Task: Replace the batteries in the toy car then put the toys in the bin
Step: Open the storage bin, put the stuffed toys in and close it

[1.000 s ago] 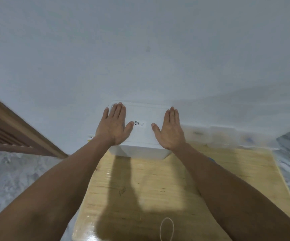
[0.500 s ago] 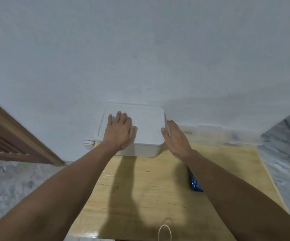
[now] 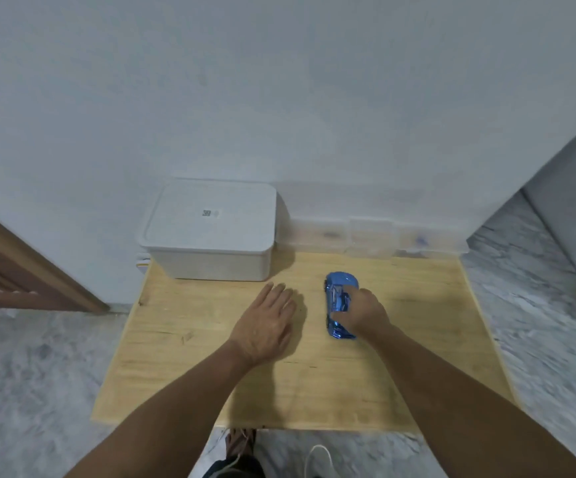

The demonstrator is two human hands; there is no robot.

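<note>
Right hand (image 3: 366,313) clasping blue toy car (image 3: 338,298) on wooden surface (image 3: 400,357), left hand (image 3: 266,326) spread flat near lidded bin (image 3: 210,232).

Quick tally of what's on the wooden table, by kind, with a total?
Toy cars: 1, the blue toy car under the right hand
Lidded white bins: 1, the bin
Small clear boxes along the wall: 3, blurred
Total: 5

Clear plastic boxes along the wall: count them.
3, in a row against the wall right of the lidded white plastic bin: left, middle, right. Blurred; more may be hidden.
</note>
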